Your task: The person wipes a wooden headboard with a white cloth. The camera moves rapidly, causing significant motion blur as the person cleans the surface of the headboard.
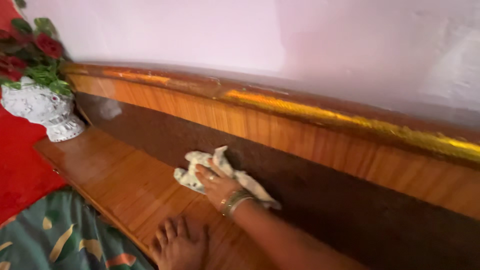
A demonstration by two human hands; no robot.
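Left hand (180, 245) flat; right hand (216, 184) presses crumpled pale cloth (200, 167).

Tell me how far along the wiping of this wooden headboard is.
Done: nothing can be confirmed, though the wooden shelf looks glossy. In hand: the right hand presses a crumpled white cloth against the dark brown panel, while the left hand rests flat on the shelf. Left: the panel's long stretch to the right, and probably the gold-trimmed top rail and the area by the white flower vase.
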